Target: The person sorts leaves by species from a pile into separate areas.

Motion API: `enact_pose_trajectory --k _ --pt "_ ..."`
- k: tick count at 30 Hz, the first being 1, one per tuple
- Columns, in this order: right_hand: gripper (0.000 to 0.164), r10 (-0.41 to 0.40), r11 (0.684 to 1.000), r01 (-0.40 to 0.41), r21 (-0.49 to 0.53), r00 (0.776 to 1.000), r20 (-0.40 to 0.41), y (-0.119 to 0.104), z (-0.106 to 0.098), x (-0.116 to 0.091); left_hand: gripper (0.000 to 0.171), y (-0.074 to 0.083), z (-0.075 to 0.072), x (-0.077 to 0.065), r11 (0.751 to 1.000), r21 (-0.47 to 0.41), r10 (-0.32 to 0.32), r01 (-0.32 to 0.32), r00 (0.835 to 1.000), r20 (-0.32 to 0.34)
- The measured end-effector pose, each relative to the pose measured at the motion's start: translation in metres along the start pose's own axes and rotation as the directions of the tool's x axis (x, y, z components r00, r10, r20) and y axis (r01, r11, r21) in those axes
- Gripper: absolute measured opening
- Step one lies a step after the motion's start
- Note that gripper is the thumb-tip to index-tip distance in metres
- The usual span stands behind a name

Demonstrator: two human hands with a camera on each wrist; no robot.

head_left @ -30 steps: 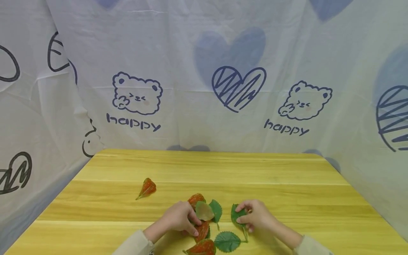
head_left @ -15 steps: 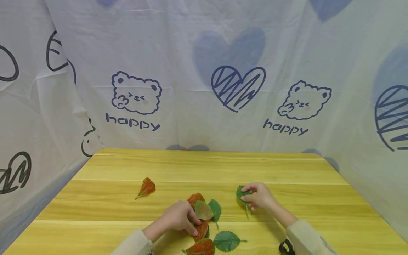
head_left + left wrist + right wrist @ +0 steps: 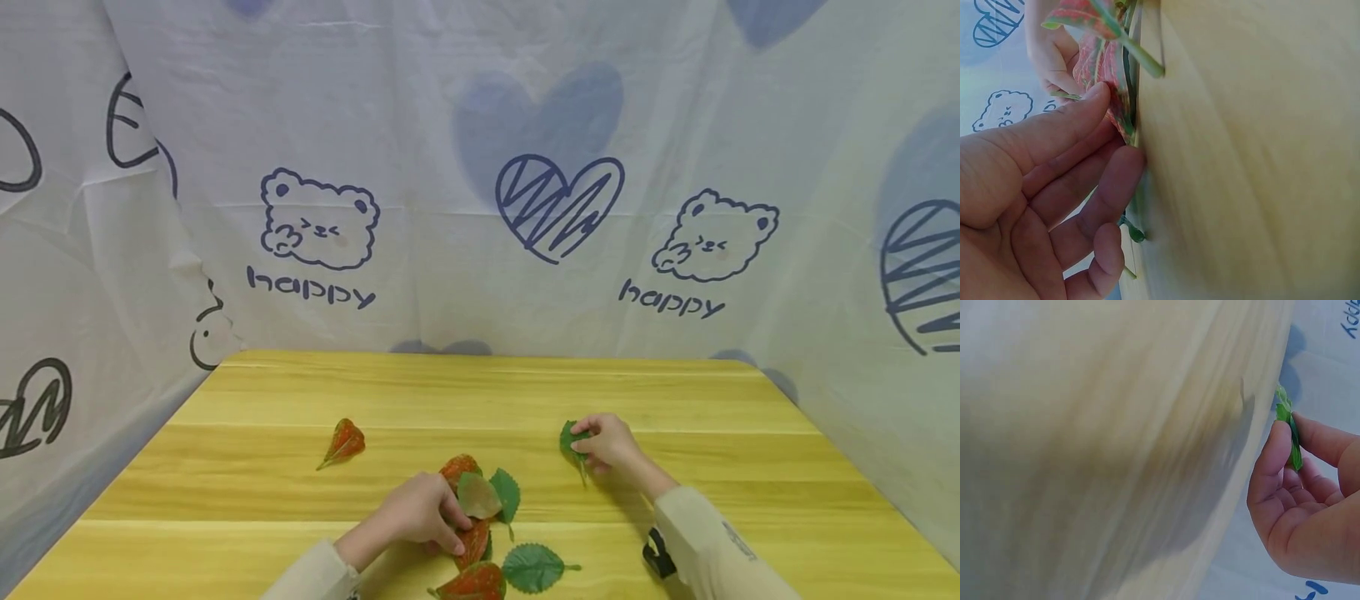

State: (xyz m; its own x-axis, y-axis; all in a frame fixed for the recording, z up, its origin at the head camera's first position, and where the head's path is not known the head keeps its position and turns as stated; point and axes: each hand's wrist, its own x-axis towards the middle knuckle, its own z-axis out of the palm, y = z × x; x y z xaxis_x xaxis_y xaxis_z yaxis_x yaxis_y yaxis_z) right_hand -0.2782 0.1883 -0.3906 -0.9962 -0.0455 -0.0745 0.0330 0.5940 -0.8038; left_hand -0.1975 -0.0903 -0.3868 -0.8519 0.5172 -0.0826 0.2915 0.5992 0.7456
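Observation:
My right hand [image 3: 611, 443] pinches a green serrated leaf [image 3: 1294, 434] between thumb and fingertips, raised over the right middle of the table, its stem hanging down in the head view. At the pile near the front, my left hand [image 3: 423, 512] holds the edge of a red leaf [image 3: 474, 542], with the thumb laid on it in the left wrist view. Around that hand lie another red leaf [image 3: 459, 468], a pale brownish-green leaf [image 3: 480, 495], a dark green leaf [image 3: 507, 492] and a red leaf [image 3: 474, 582] nearest the front. A flat green leaf [image 3: 534, 568] lies just right of them.
One red leaf [image 3: 346, 440] lies by itself at the left of the wooden table [image 3: 225, 492]. A white cloth [image 3: 442, 275] printed with bears and hearts hangs behind the table and along its sides. A black strap [image 3: 657, 554] shows beneath the right sleeve.
My right hand has lifted the green leaf away from the pile and carried it toward the back and slightly right. The left hand stays at the red leaf.

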Motion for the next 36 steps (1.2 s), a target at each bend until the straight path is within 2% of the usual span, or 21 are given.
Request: enact_pose_trajectory --k 11,26,36 --pt "0.017 0.019 0.997 -0.018 -0.075 1.000 0.013 0.006 -0.004 0.013 0.018 0.000 0.000 0.000 1.000 0.008 -0.001 0.001 1.000 0.002" --pt "0.022 0.016 0.987 -0.019 -0.162 1.000 -0.020 0.010 -0.003 0.017 0.018 0.000 0.000 0.000 1.000 -0.016 -0.013 0.013 1.000 0.010" --pt "0.023 0.016 0.986 -0.019 -0.168 1.000 -0.021 0.010 -0.003 0.018 0.017 0.001 -0.001 0.000 1.000 -0.010 -0.004 0.004 1.000 0.011"
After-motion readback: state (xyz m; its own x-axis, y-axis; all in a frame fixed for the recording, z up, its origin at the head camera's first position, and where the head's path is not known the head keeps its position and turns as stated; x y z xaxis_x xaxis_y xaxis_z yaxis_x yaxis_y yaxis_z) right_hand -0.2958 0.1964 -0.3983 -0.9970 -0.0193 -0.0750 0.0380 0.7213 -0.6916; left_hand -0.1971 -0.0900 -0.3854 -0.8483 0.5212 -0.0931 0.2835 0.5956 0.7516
